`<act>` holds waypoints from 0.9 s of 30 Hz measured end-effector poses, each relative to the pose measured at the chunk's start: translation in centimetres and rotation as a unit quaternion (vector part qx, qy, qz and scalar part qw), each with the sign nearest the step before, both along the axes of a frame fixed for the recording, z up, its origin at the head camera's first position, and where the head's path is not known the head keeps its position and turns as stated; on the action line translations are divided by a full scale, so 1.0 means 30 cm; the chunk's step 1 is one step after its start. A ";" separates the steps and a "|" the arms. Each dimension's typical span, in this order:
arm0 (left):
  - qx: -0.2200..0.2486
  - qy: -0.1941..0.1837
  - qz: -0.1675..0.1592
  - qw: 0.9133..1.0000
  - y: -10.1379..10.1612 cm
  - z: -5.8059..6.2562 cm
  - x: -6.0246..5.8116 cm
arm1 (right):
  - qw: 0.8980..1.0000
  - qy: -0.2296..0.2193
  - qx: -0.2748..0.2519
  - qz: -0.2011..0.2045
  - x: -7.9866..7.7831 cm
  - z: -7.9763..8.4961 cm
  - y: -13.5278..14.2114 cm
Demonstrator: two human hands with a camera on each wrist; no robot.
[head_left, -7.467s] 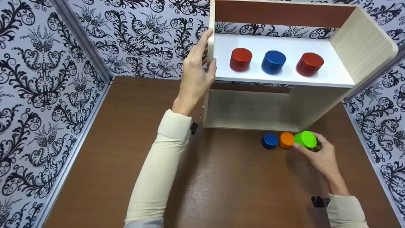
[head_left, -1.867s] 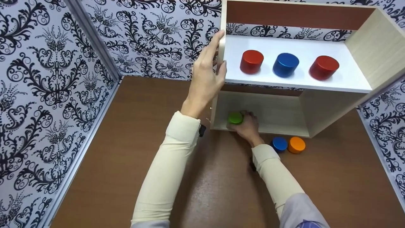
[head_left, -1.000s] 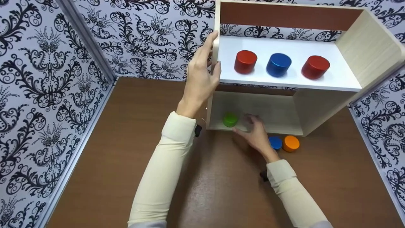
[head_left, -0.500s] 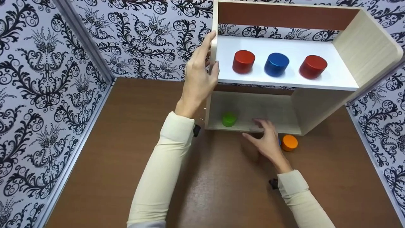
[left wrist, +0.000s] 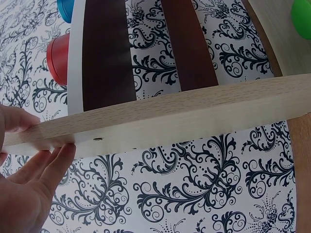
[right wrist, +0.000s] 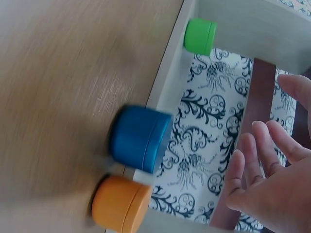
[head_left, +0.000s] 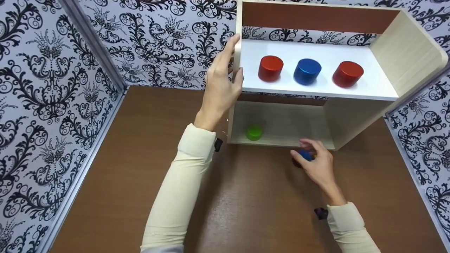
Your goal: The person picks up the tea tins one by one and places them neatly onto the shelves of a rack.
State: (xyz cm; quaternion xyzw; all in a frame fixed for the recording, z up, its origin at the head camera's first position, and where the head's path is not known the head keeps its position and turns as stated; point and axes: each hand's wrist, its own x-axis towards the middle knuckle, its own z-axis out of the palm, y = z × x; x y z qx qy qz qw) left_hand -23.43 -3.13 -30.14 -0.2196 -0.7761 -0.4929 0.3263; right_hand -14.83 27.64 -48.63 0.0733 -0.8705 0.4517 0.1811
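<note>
My left hand [head_left: 220, 80] grips the left side panel [head_left: 239, 21] of a small wooden shelf unit, thumb and fingers on opposite faces of the board [left wrist: 184, 116] in the left wrist view. My right hand [head_left: 320, 165], thumb and fingers spread, hovers about a blue lidded canister [head_left: 305, 155] on the brown surface before the unit. The right wrist view shows a gap between that hand and the blue canister [right wrist: 138, 138]. Beside it stands an orange canister [right wrist: 119, 204], mostly hidden by my hand in the head view. A green canister [head_left: 254, 132] sits on the lower shelf, at the left.
On the white upper shelf [head_left: 327, 89] stand a red canister [head_left: 270, 68], a blue one [head_left: 307, 71] and another red one [head_left: 347, 74] in a row. The right side panel [head_left: 409, 52] rises beyond them. Patterned walls [head_left: 165, 42] enclose the brown surface [head_left: 253, 203].
The right hand carried the green canister from the front right onto the lower shelf's left, let go, and moved back right to the blue canister. The left hand stayed on the panel.
</note>
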 end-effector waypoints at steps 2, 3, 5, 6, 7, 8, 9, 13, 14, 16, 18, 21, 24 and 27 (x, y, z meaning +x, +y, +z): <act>0.000 -0.001 0.001 1.000 -0.001 -0.001 0.001 | 1.000 0.010 0.001 -0.006 0.008 0.002 0.019; 0.000 -0.001 0.002 1.000 -0.001 -0.001 0.001 | 1.000 0.013 0.001 -0.008 0.012 0.003 0.029; 0.000 -0.003 0.001 1.000 -0.002 -0.002 0.001 | 1.000 0.018 0.001 -0.018 0.020 0.002 0.054; -0.001 -0.004 0.001 1.000 -0.002 -0.003 0.001 | 1.000 0.018 0.003 -0.024 0.025 0.002 0.067; -0.001 -0.006 0.001 1.000 -0.001 -0.003 0.002 | 0.999 0.017 0.004 -0.029 0.029 0.002 0.081; -0.001 -0.007 0.001 1.000 -0.001 -0.003 0.002 | 0.999 0.015 0.006 -0.035 0.033 0.002 0.094; -0.002 -0.007 0.001 1.000 -0.001 -0.003 0.001 | 0.999 0.011 0.009 -0.039 0.037 0.001 0.108; -0.002 -0.008 0.000 1.000 0.000 -0.003 0.001 | 0.998 -0.011 0.019 -0.052 0.041 -0.003 0.154; -0.003 -0.009 0.000 1.000 0.000 -0.003 0.000 | 0.998 -0.018 0.021 -0.055 0.041 -0.005 0.163; -0.003 -0.008 0.000 1.000 0.000 -0.003 0.000 | 0.997 -0.032 0.021 -0.060 0.040 -0.010 0.181; -0.005 -0.005 0.001 1.000 0.000 -0.003 0.000 | 0.997 -0.047 0.021 -0.064 0.038 -0.017 0.200; -0.007 0.001 0.002 1.000 0.000 -0.003 -0.001 | 0.995 -0.066 0.028 -0.065 0.038 -0.031 0.229; -0.006 0.005 0.002 1.000 0.000 -0.003 0.000 | 0.994 -0.080 0.038 -0.057 0.037 -0.047 0.257; -0.004 0.005 0.001 1.000 0.000 -0.003 0.000 | 0.993 -0.095 0.051 -0.046 0.036 -0.068 0.285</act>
